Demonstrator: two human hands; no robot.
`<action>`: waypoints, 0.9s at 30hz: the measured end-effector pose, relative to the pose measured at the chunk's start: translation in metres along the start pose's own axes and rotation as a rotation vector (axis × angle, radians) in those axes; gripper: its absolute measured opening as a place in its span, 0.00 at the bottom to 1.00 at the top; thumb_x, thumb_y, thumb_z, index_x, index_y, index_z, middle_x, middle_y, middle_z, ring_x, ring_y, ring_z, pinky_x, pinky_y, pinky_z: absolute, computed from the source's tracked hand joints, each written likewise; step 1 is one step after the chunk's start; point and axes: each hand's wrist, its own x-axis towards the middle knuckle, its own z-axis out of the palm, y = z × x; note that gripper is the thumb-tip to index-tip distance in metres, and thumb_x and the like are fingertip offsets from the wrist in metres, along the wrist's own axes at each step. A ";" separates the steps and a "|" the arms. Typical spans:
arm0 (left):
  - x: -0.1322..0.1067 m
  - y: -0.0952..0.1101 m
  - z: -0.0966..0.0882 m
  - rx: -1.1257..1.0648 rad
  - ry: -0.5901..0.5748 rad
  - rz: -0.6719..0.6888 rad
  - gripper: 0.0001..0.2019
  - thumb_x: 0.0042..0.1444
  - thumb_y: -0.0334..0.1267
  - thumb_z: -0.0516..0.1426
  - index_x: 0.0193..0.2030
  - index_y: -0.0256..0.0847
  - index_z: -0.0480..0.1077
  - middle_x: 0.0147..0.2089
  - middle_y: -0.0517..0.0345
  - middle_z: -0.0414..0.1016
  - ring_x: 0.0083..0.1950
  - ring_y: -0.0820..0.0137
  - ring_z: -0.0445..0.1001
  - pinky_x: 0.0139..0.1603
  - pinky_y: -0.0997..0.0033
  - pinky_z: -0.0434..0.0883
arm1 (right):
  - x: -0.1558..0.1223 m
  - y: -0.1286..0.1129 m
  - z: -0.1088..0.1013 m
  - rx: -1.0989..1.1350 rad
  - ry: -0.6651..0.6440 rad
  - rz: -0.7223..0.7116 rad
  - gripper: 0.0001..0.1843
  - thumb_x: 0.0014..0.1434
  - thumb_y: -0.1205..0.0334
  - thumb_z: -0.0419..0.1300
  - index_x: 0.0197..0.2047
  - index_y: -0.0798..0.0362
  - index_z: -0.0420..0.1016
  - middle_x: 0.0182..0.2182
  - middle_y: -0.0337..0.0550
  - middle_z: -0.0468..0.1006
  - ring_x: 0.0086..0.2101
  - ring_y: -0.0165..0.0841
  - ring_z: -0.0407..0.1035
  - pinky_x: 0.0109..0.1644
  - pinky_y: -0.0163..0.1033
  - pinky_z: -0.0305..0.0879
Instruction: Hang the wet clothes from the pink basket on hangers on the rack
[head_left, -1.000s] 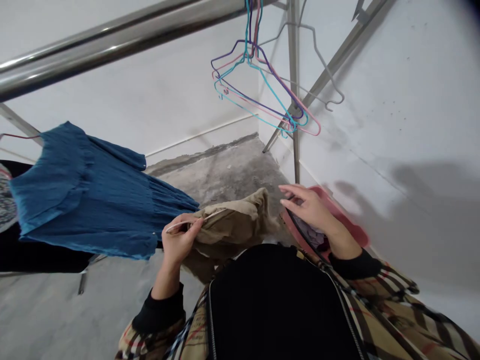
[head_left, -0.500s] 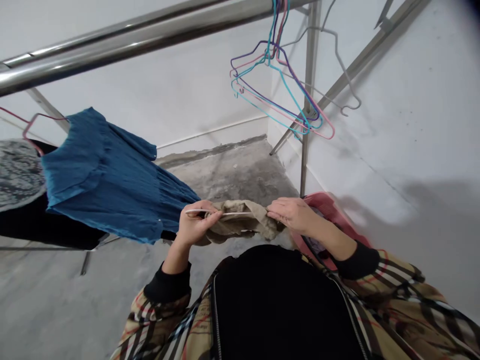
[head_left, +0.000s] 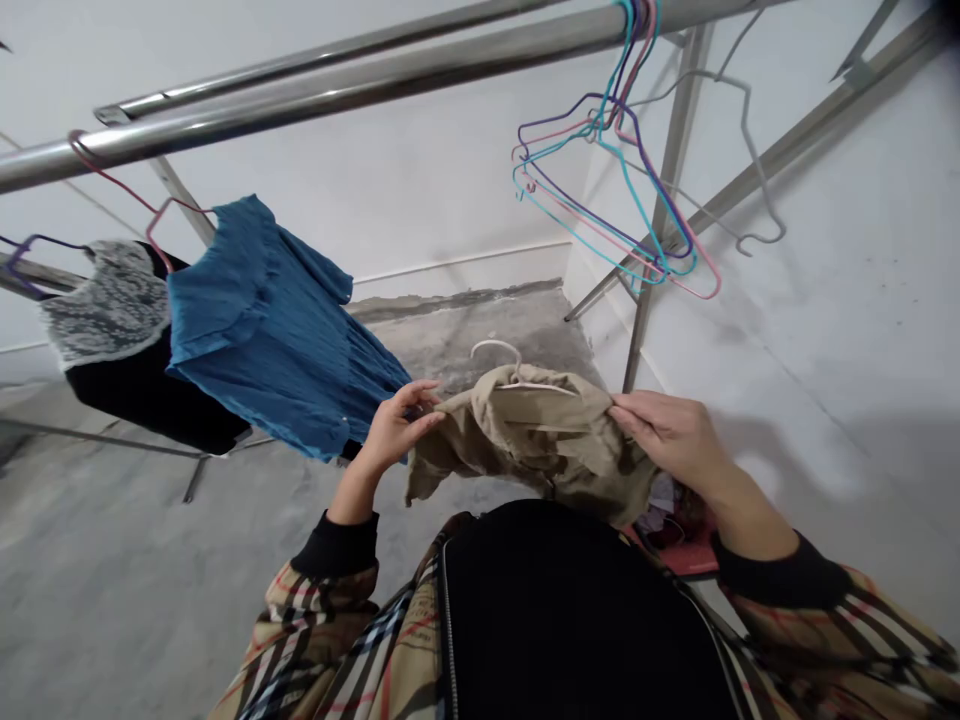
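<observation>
A khaki shirt with a collar hangs spread in front of my chest on a white hanger, whose curved hook sticks up out of the neck opening. My left hand has its thumb and fingertips at the shirt's left shoulder, in a loose grip. At the opposite shoulder, my right hand pinches the cloth between thumb and fingers. Most of the hanger's frame is hidden inside the shirt.
Above runs a metal rail of a drying rack. A blue dress and a black garment with a patterned top hang at left. Several coloured hangers hang at right. A pink basket with clothes stands below my right arm.
My hands have moved apart, and the bunched shirt is now spread out. The white hanger's hook, earlier by my left hand, now stands up at the collar. The view has shifted left.
</observation>
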 end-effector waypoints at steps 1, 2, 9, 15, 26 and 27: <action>-0.002 -0.005 -0.002 0.012 0.039 -0.034 0.22 0.49 0.47 0.65 0.49 0.40 0.73 0.38 0.54 0.79 0.37 0.68 0.77 0.41 0.70 0.74 | -0.002 0.003 -0.003 0.003 0.009 0.007 0.11 0.64 0.58 0.56 0.41 0.48 0.81 0.33 0.42 0.82 0.32 0.35 0.77 0.36 0.38 0.70; -0.003 -0.010 -0.003 0.022 0.072 -0.071 0.20 0.49 0.47 0.64 0.46 0.39 0.74 0.37 0.54 0.80 0.37 0.68 0.77 0.40 0.70 0.74 | -0.003 0.005 -0.006 0.003 0.013 0.014 0.11 0.64 0.58 0.56 0.42 0.47 0.80 0.33 0.42 0.83 0.32 0.35 0.77 0.37 0.38 0.70; -0.008 -0.024 -0.010 0.032 0.095 -0.179 0.17 0.50 0.48 0.63 0.41 0.39 0.80 0.37 0.53 0.83 0.36 0.65 0.78 0.38 0.71 0.74 | -0.006 0.019 -0.015 -0.027 0.019 0.001 0.10 0.63 0.59 0.58 0.43 0.48 0.80 0.32 0.43 0.82 0.31 0.35 0.76 0.35 0.38 0.70; -0.006 -0.023 -0.031 -0.040 0.148 -0.206 0.14 0.48 0.48 0.64 0.36 0.40 0.81 0.34 0.52 0.82 0.33 0.66 0.78 0.33 0.72 0.74 | -0.007 0.031 -0.018 0.064 -0.096 -0.022 0.11 0.63 0.57 0.58 0.43 0.44 0.81 0.37 0.40 0.84 0.34 0.37 0.78 0.38 0.40 0.73; 0.003 -0.027 -0.014 0.279 0.448 -0.125 0.14 0.57 0.46 0.57 0.40 0.40 0.79 0.41 0.49 0.81 0.45 0.63 0.77 0.49 0.62 0.73 | 0.007 0.017 -0.014 0.136 -0.078 0.090 0.11 0.62 0.53 0.59 0.41 0.43 0.82 0.32 0.39 0.83 0.29 0.36 0.77 0.33 0.39 0.72; 0.003 -0.020 -0.005 0.308 0.419 -0.038 0.14 0.58 0.46 0.56 0.42 0.41 0.79 0.42 0.49 0.80 0.48 0.63 0.76 0.52 0.62 0.72 | 0.010 0.014 -0.011 0.144 -0.087 0.102 0.11 0.62 0.53 0.59 0.41 0.44 0.82 0.32 0.39 0.83 0.30 0.36 0.77 0.33 0.39 0.71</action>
